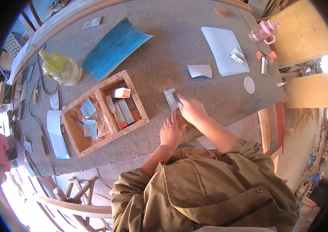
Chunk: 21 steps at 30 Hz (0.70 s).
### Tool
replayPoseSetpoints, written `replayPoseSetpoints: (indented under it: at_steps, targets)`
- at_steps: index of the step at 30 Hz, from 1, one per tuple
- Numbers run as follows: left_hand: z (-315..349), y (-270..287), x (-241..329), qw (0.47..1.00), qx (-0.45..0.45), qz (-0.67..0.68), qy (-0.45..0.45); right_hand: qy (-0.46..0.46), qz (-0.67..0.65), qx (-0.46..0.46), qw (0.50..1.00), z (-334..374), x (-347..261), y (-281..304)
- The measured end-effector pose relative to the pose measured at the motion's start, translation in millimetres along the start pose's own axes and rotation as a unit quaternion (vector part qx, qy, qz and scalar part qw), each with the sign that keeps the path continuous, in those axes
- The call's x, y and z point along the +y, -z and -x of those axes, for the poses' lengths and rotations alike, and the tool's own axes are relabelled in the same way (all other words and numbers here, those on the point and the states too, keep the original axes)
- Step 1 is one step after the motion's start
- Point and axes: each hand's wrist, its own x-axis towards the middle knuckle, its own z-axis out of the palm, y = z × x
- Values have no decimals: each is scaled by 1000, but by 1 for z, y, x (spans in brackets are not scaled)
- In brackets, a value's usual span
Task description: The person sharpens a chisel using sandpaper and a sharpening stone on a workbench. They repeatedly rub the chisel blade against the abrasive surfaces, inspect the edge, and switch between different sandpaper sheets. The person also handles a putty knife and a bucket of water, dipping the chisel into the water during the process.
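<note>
Touching flat grey rectangular piece point(170, 99) with right hand point(192, 111), can't tell finger grip, left hand point(173, 132) close by, fingers likewise unclear.

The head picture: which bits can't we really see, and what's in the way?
All in the head view:
- How the right hand grips the grey piece: blurred.
- What the left hand has under its palm: the back of the hand hides it.
- The floor of the wooden box: partly covered by its contents.
- Anything under the blue sheet: the sheet covers it.
- The jacket's bottom: cut off by the lower edge.
</note>
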Motion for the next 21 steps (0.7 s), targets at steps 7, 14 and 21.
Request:
replayPoseSetpoints:
  at_steps: [7, 14, 21]
  targets:
    - [2, -11, -4, 1000, 7, 23, 2, 7, 20, -28, 999, 47, 5, 3]
    - [1, -10, -4, 1000, 7, 4, -4, 8, 0, -25, 1000, 40, -2, 3]
    - [2, -16, -8, 1000, 4, 7, 6, 48, 18, -33, 998, 44, 3, -2]
